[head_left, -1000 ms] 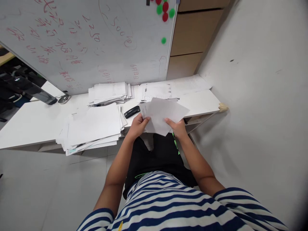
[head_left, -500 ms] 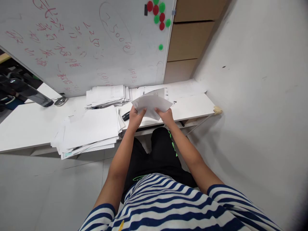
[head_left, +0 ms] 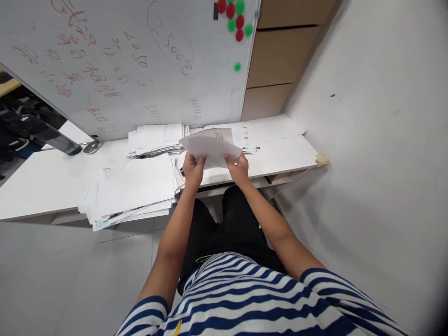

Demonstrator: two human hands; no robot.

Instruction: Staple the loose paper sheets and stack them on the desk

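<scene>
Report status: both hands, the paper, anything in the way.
Left hand and right hand gripping paper sheets. Sheets bowed, held over desk. Black object partly hidden by left hand; nothing seen blocking the sheets.

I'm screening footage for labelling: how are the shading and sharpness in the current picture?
Head view: right-hand corners darken; a soft shadow falls on the wall; the held paper looks greyer than the bright paper stack, and its small print is too indistinct to read.
</scene>
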